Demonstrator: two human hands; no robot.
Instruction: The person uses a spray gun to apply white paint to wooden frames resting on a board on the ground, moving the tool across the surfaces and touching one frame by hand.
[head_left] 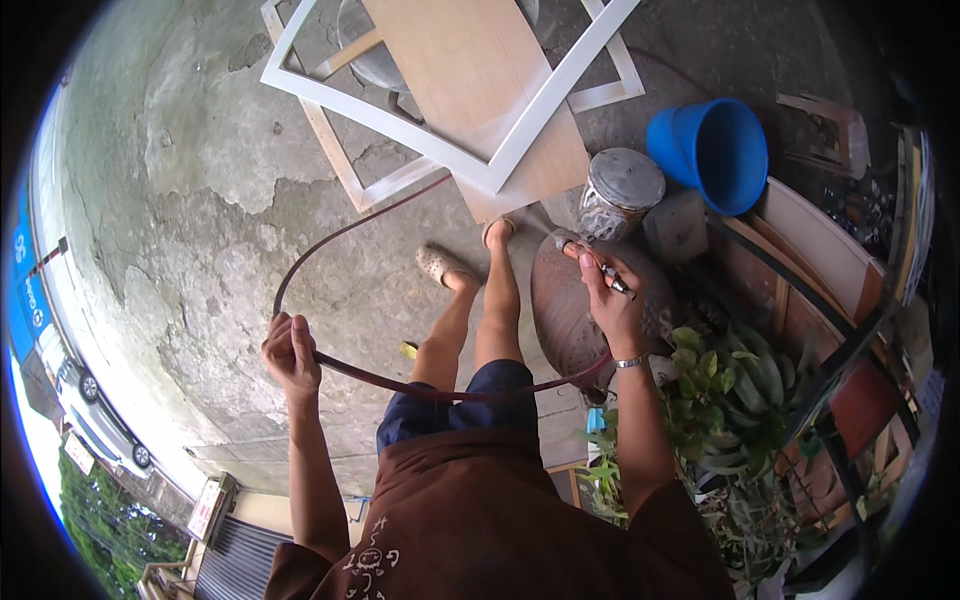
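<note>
My left hand [291, 352] is closed around a dark red hose [440, 394]. From there the hose loops past my shorts toward my right arm, and another stretch curves up toward the boards. In my right hand [615, 297] is a small spray gun [572, 247], its nozzle pointing up and left, with a faint mist in front. Ahead of it a white-painted frame [400, 141] lies tilted across a plywood board [450, 55]; its near corner rests close to the board's end. Beneath them sits a second, partly white wooden frame [335, 152].
To the right stand a paint-spattered can [622, 187] and a blue bucket [690, 140]. A large round brownish object [560, 310] lies under my right hand. Potted plants [735, 395] and leaning wood pieces [810, 240] crowd the right side. The concrete floor [190, 190] is cracked and peeling.
</note>
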